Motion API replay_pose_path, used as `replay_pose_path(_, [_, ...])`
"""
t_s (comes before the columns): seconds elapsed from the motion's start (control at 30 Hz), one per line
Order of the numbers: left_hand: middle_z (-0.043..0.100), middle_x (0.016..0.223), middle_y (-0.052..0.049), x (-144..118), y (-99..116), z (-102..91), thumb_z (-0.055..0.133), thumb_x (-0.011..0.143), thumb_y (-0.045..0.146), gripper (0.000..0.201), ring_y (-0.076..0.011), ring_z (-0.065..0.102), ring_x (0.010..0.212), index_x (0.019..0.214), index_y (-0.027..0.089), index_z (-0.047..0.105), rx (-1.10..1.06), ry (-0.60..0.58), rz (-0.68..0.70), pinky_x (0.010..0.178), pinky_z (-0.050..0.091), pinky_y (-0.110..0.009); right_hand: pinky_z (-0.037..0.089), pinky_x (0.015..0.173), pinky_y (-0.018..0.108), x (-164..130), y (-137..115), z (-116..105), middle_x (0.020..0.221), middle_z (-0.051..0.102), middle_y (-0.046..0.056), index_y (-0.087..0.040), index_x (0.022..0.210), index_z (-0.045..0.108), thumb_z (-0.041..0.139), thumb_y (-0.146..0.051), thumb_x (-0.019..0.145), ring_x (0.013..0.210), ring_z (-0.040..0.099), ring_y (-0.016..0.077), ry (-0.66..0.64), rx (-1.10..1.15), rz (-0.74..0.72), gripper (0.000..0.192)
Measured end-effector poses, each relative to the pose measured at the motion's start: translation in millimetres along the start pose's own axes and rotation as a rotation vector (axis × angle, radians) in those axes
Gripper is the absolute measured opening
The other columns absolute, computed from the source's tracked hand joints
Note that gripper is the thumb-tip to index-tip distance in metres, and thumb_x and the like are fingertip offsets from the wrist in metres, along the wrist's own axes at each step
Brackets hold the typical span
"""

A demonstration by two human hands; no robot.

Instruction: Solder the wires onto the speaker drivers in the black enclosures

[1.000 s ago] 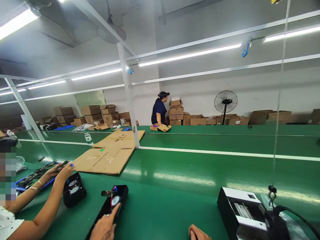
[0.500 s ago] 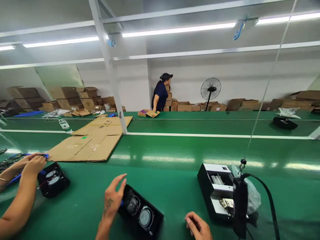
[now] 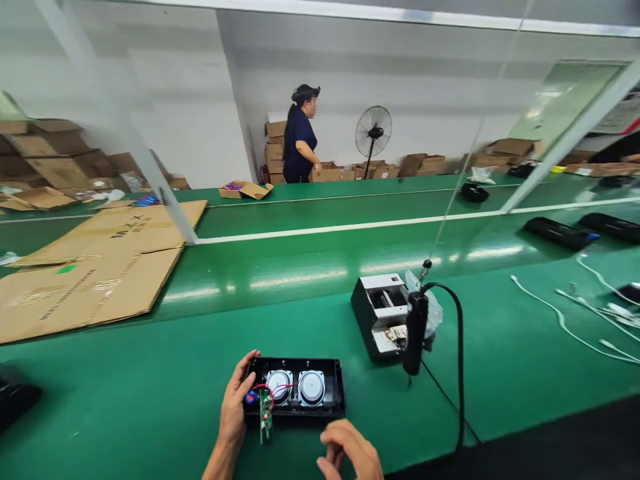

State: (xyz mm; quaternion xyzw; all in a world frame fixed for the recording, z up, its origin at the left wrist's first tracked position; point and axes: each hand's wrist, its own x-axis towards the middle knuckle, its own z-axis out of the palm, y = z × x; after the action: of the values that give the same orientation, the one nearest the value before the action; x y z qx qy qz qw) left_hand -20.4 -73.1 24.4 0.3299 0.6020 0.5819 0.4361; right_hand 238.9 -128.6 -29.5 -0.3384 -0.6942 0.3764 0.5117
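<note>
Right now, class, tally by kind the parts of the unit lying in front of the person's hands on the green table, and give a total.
Black housing: 1
Round speakers: 2
Green circuit board: 1
Total: 4

two hands (image 3: 234,413) (image 3: 350,453), one speaker housing (image 3: 295,388), two speaker cones (image 3: 279,387) (image 3: 311,387), one fan (image 3: 373,131).

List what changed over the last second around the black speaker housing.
The left hand moved from fingertip contact to gripping the speaker housing, which turned to lie square before the person. The right hand came up near its front edge. The hanging screwdriver stayed untouched; the green bench is unchanged.
</note>
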Motion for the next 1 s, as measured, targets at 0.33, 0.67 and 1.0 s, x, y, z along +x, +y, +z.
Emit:
replay_pose_path(0.33, [0.048,0.158,-0.013,-46,-25,35.8,0.049,0.081,0.083,0.076,-0.0331,0.037,0.154,0.125,0.022,0.065,0.317,-0.092,0.106,0.131,0.025,-0.058,0.061,0.072,0.03,13,-22,17,0.108,0.074,0.006,-0.028,0.139,0.054,0.064,-0.027,0.092,0.09,0.075,0.0216,0.106,-0.389,-0.073,0.047])
replay_pose_path(0.67, [0.063,0.146,-0.003,-36,-3,19.5,0.056,0.098,0.044,0.024,-0.026,0.049,0.146,0.097,0.03,0.076,0.777,-0.398,0.628,0.119,0.047,-0.057,0.061,0.081,0.027,78,-40,-33,0.09,0.072,0.005,-0.017,0.113,0.063,0.074,-0.027,0.082,0.086,0.073,0.017,0.375,0.262,0.365,0.035])
replay_pose_path(1.0, [0.049,0.156,-0.008,-51,11,25.2,0.058,0.097,0.033,0.019,-0.0279,0.04,0.152,0.112,0.03,0.069,1.054,-0.327,1.06,0.108,0.056,-0.057,0.041,0.072,0.033,96,-53,-62,0.093,0.078,-0.001,-0.024,0.105,0.076,0.059,-0.007,0.094,0.082,0.067,0.0155,-0.449,-0.653,-0.289,0.026])
